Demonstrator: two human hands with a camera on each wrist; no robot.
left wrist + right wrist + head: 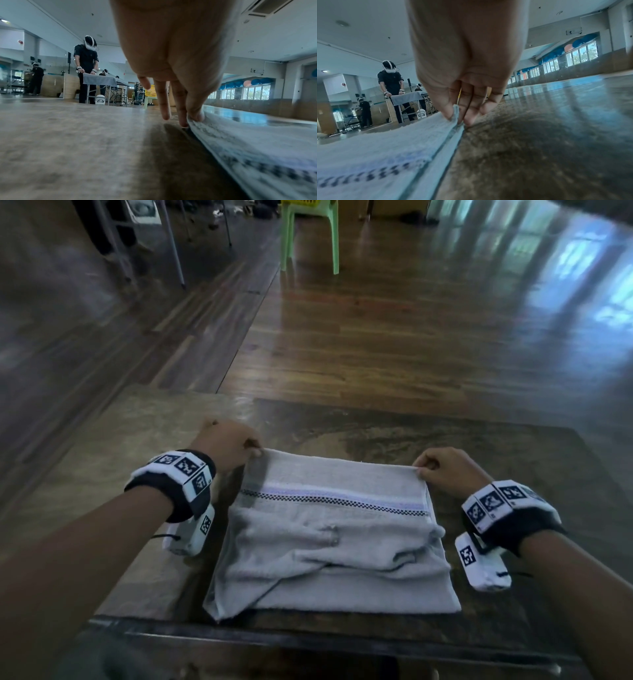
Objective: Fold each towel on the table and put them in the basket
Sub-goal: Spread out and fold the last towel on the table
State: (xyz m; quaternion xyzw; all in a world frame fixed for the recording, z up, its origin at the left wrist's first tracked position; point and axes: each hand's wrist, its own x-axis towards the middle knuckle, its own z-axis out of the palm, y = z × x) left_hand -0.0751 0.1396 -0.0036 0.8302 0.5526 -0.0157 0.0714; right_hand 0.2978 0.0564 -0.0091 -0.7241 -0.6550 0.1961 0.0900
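Grey towel [329, 539]: one, folded, lower centre on your surface [479, 446].
Your hands: two; left hand [227, 445] and right hand [445, 470] each pinch a far corner.
Chair [310, 234]: one, top centre.

Towel [329, 539]: pale grey, with a white band edged by a dark checked stripe. Surface [479, 446]: mottled dark brown, lighter tan at left. Wristbands [178, 477]: black, with white blocks bearing black square codes. Chair [310, 234]: light green. Basket [150, 91]: yellow.
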